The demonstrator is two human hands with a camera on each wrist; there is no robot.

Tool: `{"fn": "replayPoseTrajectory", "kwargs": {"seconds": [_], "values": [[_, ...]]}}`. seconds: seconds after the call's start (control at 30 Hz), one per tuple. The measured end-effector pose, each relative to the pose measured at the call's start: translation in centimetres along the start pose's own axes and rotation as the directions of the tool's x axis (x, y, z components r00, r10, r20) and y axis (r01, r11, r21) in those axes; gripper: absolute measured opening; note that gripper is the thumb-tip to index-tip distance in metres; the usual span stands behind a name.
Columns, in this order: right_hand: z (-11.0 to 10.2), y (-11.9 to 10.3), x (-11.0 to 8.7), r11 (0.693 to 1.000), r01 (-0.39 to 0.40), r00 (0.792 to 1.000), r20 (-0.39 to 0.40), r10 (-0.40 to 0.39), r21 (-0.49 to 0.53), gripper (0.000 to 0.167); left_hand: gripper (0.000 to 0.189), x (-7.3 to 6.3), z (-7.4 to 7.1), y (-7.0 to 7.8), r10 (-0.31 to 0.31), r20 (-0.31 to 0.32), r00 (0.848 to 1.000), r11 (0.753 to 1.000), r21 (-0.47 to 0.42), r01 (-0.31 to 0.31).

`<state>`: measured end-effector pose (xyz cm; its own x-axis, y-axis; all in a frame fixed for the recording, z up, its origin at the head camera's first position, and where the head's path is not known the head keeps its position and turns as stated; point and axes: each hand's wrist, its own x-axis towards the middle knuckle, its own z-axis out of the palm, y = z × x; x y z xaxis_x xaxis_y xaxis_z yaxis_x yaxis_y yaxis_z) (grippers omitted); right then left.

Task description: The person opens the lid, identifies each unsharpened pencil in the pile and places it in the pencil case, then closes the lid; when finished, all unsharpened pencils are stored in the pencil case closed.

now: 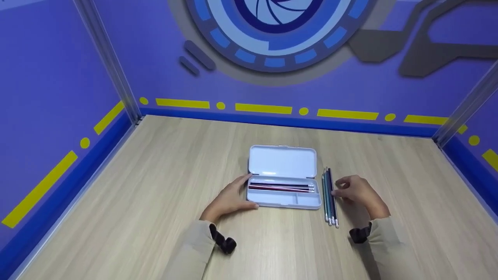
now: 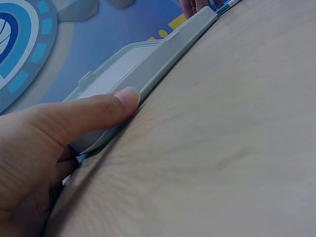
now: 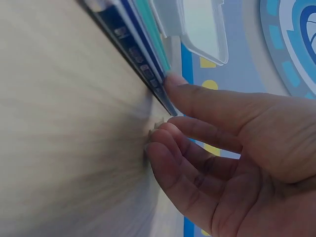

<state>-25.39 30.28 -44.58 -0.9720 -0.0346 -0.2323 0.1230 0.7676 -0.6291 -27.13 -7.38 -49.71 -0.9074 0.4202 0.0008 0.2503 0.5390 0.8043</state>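
A white pencil case lies open on the table, its lid tipped back. Dark and red pencils lie in its long rear compartment. My left hand grips the case's left end, the thumb along the front wall and the fingers around the far side. Right of the case, several dark and teal pencils lie side by side, erasers toward me. My right hand is beside them with fingers loosely bent; the thumb tip is right at the pencils in the right wrist view.
The wooden table extends around the case on all sides. Blue-purple printed panels with yellow marks stand along its back and sides, joined by metal posts. A black strap is on each wrist.
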Motion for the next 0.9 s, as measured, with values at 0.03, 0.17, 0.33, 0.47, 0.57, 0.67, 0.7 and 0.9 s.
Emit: {"fn": "replayPoseTrajectory", "kwargs": {"seconds": [0.03, 0.17, 0.33, 0.47, 0.57, 0.67, 0.7, 0.9], "values": [[0.01, -0.01, 0.01, 1.000, -0.002, 1.000, 0.001, 0.002, 0.000, 0.052, 0.102, -0.04, 0.01, 0.01, -0.002, 0.000, 1.000, 1.000, -0.001, 0.002], [-0.03, -0.25, 0.06, 1.000, -0.002, 1.000, -0.011, 0.002, -0.008, 0.048, 0.102, -0.12, 0.00, -0.03, 0.007, 0.000, 1.000, 1.000, -0.011, -0.007], [0.11, -0.64, 0.29, 1.000, 0.010, 0.999, -0.041, -0.011, -0.014, 0.046, 0.101, -0.04, -0.10, -0.11, 0.008, -0.008, 1.000, 1.000, -0.021, -0.008], [0.11, -0.62, 0.36, 0.999, 0.019, 0.998, -0.067, -0.021, -0.029, 0.044, 0.101, 0.09, -0.11, -0.01, 0.002, -0.009, 1.000, 1.000, -0.024, -0.002], [-0.04, -0.42, 0.41, 1.000, 0.016, 0.998, -0.063, -0.017, -0.008, 0.042, 0.102, 0.22, -0.10, 0.04, 0.008, -0.007, 1.000, 1.000, -0.023, -0.008], [-0.19, -0.15, 0.49, 0.999, 0.010, 0.999, -0.038, -0.008, 0.051, 0.044, 0.102, 0.21, -0.09, -0.01, 0.009, -0.005, 1.000, 1.000, -0.019, -0.009], [-0.24, -0.07, 0.50, 0.998, 0.009, 1.000, -0.030, -0.007, 0.067, 0.045, 0.102, 0.18, -0.10, -0.02, 0.008, -0.005, 1.000, 1.000, -0.018, -0.008], [-0.78, -0.20, 0.43, 0.994, 0.017, 0.999, -0.029, -0.014, 0.106, 0.049, 0.102, -0.03, 0.12, -0.13, 0.006, -0.002, 1.000, 1.000, -0.016, -0.006]]}}
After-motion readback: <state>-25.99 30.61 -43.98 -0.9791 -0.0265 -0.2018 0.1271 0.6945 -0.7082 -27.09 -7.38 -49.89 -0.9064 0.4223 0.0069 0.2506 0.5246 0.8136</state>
